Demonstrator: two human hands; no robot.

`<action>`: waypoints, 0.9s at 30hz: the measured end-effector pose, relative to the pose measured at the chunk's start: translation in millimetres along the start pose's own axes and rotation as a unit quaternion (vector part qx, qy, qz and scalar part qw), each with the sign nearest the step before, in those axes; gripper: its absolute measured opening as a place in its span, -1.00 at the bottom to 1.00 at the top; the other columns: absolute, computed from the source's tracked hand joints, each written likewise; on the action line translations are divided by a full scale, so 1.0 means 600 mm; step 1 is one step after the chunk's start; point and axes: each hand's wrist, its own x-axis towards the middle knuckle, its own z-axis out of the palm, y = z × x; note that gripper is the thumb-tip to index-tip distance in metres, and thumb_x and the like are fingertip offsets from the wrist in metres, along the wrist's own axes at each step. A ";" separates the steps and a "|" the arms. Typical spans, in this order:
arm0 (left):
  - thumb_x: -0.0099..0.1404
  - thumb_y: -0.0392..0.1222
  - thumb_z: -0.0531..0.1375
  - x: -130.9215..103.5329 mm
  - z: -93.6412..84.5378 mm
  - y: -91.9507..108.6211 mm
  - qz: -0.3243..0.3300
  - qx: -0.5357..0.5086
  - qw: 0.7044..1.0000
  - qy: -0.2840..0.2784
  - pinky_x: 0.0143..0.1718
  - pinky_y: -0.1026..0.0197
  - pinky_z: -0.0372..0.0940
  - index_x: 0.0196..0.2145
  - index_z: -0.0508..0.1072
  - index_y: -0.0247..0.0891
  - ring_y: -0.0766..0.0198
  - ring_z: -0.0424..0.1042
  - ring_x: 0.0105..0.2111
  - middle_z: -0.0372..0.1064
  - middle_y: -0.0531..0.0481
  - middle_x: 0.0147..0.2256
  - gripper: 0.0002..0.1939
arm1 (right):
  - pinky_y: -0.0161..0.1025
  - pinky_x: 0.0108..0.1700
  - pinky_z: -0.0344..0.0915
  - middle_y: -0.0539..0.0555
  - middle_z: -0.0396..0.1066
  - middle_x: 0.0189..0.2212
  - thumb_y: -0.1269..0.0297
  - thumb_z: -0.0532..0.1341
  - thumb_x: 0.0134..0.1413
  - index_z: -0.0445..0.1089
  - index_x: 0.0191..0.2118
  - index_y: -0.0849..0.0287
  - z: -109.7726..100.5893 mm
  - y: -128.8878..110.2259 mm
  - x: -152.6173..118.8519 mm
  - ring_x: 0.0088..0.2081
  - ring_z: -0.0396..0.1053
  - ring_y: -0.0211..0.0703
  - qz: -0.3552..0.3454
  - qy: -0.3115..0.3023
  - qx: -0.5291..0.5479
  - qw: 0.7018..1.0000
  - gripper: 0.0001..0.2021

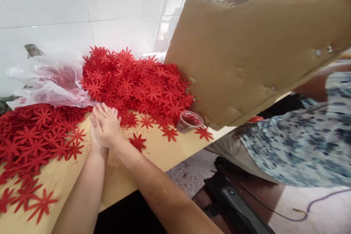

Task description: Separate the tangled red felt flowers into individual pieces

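Note:
Above the table my left hand and my right hand lie palm against palm. The right hand is on top, its fingers stretched out over the left one. Much of the left hand is covered, and whether anything small lies between the palms is hidden. Behind the hands rises a large heap of red flower-shaped cutouts. More red cutouts are spread in a pile to the left. A single red cutout lies just right of my wrists. Reddish crumbs dot the tabletop around them.
A clear plastic cup with something dark red inside stands by the heap. Clear plastic bags lie at the back left. An upright cardboard sheet borders the table on the right. Beyond it sits a person in a patterned top.

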 end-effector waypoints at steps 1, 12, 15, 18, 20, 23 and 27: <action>0.31 0.11 -0.20 0.002 -0.001 0.004 -0.038 0.010 0.999 -0.009 0.21 0.13 -0.02 0.10 0.26 -0.10 0.27 0.00 0.25 0.08 0.03 0.22 -0.48 | -0.07 0.30 -0.18 0.16 0.05 0.23 0.17 -0.12 0.23 0.21 0.15 0.31 -0.004 0.005 0.008 0.30 -0.13 -0.05 0.021 -0.003 -0.003 1.000 -0.52; 0.30 0.10 -0.10 -0.002 0.007 0.006 -0.046 0.027 0.998 0.024 0.18 0.18 0.07 0.06 0.32 -0.26 0.20 0.15 0.18 0.25 -0.11 0.12 -0.46 | -0.09 0.27 -0.07 0.28 0.16 0.17 0.07 -0.23 0.25 0.26 0.11 0.35 -0.004 0.038 0.060 0.26 0.00 -0.01 0.085 -0.002 0.036 0.996 -0.42; 0.31 0.10 -0.12 -0.001 0.006 0.007 -0.050 0.032 0.997 0.046 0.17 0.16 0.10 0.05 0.32 -0.31 0.17 0.19 0.15 0.30 -0.17 0.07 -0.45 | -0.11 0.18 0.10 0.23 0.34 0.04 0.05 -0.27 0.25 0.35 0.03 0.28 -0.003 0.040 0.065 0.16 0.19 -0.06 0.083 -0.008 0.064 0.994 -0.40; 0.33 0.08 -0.17 -0.002 0.006 0.011 -0.053 0.038 0.997 0.048 0.14 0.13 0.14 0.01 0.35 -0.37 0.15 0.24 0.12 0.37 -0.22 -0.01 -0.43 | -0.11 0.05 0.24 0.21 0.46 -0.12 -0.11 -0.30 0.19 0.46 -0.14 0.21 -0.001 0.045 0.070 0.04 0.34 -0.01 0.121 -0.020 0.093 0.988 -0.30; 0.33 0.09 -0.19 -0.003 0.008 0.012 -0.059 0.041 0.997 0.037 0.13 0.11 0.15 -0.01 0.37 -0.39 0.14 0.26 0.11 0.39 -0.24 -0.04 -0.42 | -0.14 0.00 0.26 0.21 0.50 -0.21 -0.19 -0.31 0.13 0.49 -0.20 0.21 0.000 0.053 0.077 -0.04 0.40 -0.02 0.138 -0.015 0.111 0.984 -0.25; 0.32 0.13 -0.19 -0.006 0.014 0.012 -0.077 0.044 0.996 0.027 0.13 0.09 0.14 -0.03 0.38 -0.38 0.12 0.26 0.10 0.40 -0.24 -0.05 -0.39 | -0.19 -0.03 0.28 0.22 0.52 -0.28 -0.22 -0.35 0.11 0.49 -0.20 0.22 -0.005 0.068 0.090 -0.11 0.44 -0.08 0.159 0.003 0.131 0.979 -0.21; 0.30 0.16 -0.19 -0.009 0.016 0.018 -0.103 0.027 0.994 0.036 0.14 0.10 0.12 -0.03 0.37 -0.38 0.13 0.25 0.11 0.39 -0.24 -0.04 -0.37 | -0.17 0.06 0.22 0.17 0.49 -0.17 -0.14 -0.32 0.17 0.49 -0.17 0.17 -0.016 0.059 0.074 0.01 0.36 -0.11 0.105 -0.009 0.113 0.988 -0.28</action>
